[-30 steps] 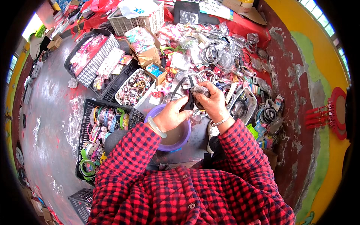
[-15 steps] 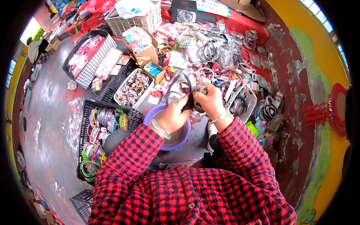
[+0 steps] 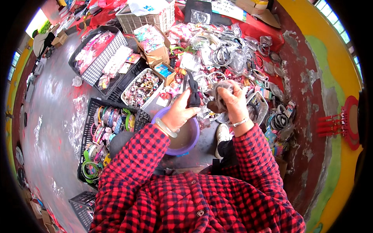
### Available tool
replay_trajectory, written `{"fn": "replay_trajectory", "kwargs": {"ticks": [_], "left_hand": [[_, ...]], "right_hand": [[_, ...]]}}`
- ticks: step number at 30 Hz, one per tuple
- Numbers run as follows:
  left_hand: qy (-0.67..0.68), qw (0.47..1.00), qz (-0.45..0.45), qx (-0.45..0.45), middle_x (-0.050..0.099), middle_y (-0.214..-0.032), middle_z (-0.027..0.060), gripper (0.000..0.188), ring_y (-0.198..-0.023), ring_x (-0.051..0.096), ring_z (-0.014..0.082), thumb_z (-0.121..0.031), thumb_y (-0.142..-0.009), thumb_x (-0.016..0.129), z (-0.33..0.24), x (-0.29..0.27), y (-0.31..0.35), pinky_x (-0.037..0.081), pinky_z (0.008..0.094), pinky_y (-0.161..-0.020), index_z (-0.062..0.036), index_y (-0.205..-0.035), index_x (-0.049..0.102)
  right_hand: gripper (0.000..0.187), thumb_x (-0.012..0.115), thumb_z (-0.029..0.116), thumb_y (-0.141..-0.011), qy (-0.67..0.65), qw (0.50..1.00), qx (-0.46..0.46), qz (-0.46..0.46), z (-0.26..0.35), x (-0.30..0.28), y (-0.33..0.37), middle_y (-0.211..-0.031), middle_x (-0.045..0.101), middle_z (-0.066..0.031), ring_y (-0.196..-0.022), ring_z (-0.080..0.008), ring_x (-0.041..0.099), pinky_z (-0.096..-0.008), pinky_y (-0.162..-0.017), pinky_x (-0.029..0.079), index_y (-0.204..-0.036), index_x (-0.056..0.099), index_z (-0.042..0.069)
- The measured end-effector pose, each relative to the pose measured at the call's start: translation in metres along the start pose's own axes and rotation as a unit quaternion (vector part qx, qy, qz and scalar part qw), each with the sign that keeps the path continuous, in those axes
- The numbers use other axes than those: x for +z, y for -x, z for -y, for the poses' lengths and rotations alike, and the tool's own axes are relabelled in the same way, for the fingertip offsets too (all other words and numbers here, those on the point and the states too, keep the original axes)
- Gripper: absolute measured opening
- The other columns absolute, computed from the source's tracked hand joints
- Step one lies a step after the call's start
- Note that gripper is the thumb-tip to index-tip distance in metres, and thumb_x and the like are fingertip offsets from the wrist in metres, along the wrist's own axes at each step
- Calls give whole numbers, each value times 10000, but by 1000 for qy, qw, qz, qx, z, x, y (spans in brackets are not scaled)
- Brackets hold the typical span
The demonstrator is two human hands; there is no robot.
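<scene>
My left hand (image 3: 178, 113) is closed on a black headband (image 3: 194, 92) with a bow-like piece, held upright between thumb and fingers. To its right, my right hand (image 3: 235, 105) grips a crumpled grey-brown cloth (image 3: 215, 104), which is apart from the headband. Below my left hand stands a purple basin (image 3: 196, 136) with murky water in it; my left wrist covers part of its rim. Beyond both hands lies a heap of hair accessories, many in clear plastic bags (image 3: 211, 42).
Left of the basin is a black crate (image 3: 90, 112) of colourful headbands. A white basket (image 3: 132, 103) of small hair ties sits behind it, beside a cardboard box (image 3: 158, 58). At right are another white basket (image 3: 265, 112) and coiled black bands (image 3: 279, 120). A worn wall (image 3: 303, 116) bounds the right side.
My hands have drawn apart: the right hand moved right with the cloth, away from the headband. The headband in my left hand has turned, so its bow shows. The view has shifted slightly.
</scene>
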State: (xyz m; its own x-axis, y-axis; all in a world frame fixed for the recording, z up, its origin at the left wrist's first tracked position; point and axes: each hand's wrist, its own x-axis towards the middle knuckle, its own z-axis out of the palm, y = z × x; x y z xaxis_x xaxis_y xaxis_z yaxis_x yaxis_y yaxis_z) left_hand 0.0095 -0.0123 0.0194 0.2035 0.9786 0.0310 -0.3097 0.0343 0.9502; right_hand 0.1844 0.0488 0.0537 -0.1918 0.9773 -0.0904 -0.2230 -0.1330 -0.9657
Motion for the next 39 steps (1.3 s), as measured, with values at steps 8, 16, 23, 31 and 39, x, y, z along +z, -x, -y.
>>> {"fn": "replay_trajectory", "kwargs": {"ticks": [8, 16, 23, 31, 39], "left_hand": [[-184, 979, -35, 81, 527, -1112, 85, 515, -1021, 509, 134, 105, -802, 477, 23, 8, -5, 424, 273, -852, 4, -1284, 326], [-250, 962, -85, 67, 540, -1096, 105, 530, -992, 519, 144, 97, -808, 473, 16, 6, -5, 425, 277, -855, 18, -1305, 309], [-190, 978, -64, 54, 518, -1152, 99, 549, -1037, 503, 136, 131, -785, 452, 22, 10, -1, 416, 271, -876, 16, -1305, 320], [-192, 970, -92, 115, 530, -1054, 50, 565, -955, 511, 112, 143, -766, 453, 22, -2, -6, 426, 256, -829, 5, -1299, 325], [256, 962, -78, -44, 563, -1008, 67, 328, -933, 542, 144, -161, -866, 513, 11, -1, -9, 414, 281, -861, -28, -1163, 469]], "right_hand": [[207, 620, 196, -675, 364, 923, -120, 46, -22, 24, 7, -667, 599, -167, -604, -304, 607, -364, -581, 468, -817, 617, 45], [185, 611, 191, -675, 326, 944, -24, 49, -25, 29, 17, -627, 596, -159, -568, -272, 608, -346, -540, 464, -787, 616, 43], [188, 603, 186, -683, 309, 950, -47, 19, -15, 32, 18, -591, 586, -138, -546, -229, 604, -333, -524, 457, -797, 618, 37], [232, 630, 166, -682, 375, 919, 18, 123, -17, 10, 7, -597, 595, -94, -535, -124, 563, -286, -503, 448, -864, 635, 23], [324, 588, 62, -754, 153, 974, -168, 26, -12, 5, -9, -834, 594, -66, -716, -127, 557, -266, -637, 462, -1069, 521, 20]]}}
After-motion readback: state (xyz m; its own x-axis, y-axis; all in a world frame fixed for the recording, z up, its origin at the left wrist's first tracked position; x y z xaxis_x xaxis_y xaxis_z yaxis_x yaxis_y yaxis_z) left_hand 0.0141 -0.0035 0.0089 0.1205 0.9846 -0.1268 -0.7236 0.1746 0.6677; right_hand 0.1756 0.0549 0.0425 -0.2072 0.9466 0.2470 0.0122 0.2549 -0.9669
